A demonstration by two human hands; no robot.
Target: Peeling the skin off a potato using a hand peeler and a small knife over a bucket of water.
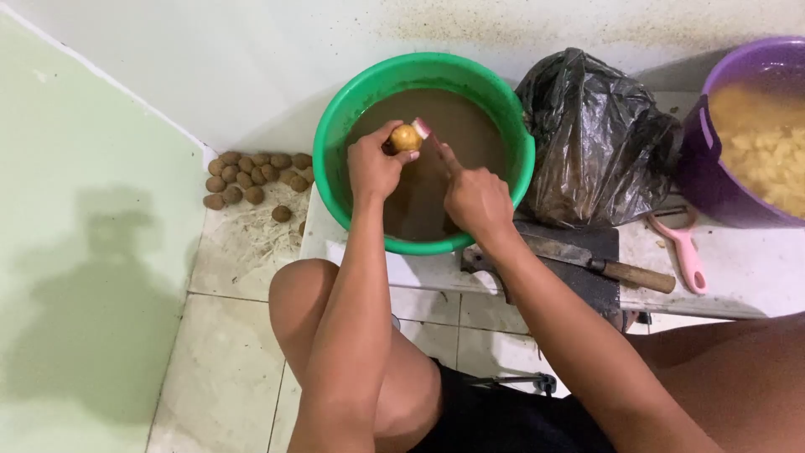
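Seen from above, a person is sitting over a green basin (335, 143) of muddy brown water, which is resting on a low white surface (755, 268). The left hand (373, 164) is gripping a small round potato (406, 137) above the water, its fingers curling closed around the lower side. The right hand (476, 197) is clenching a small peeler (423, 128), whose pale pink tip is touching the potato's right edge; the forefinger is lying straight along the tool.

The potato is showing yellow and looks at least partly peeled, though its far side is hidden. Judging by the scene, the work seems well under way but not finished. A purple bucket (700, 159) at the right is holding many pale cut pieces, while a pile of brown unpeeled potatoes (251, 178) is waiting on the tiled floor (226, 352) to the left, beside a scatter of pale scraps.

A crumpled black plastic bag (595, 134) is sitting between basin and bucket. A wooden-handled knife (599, 262) is lying on a dark board (599, 289), and a pink peeler (688, 252) is lying just beside it.
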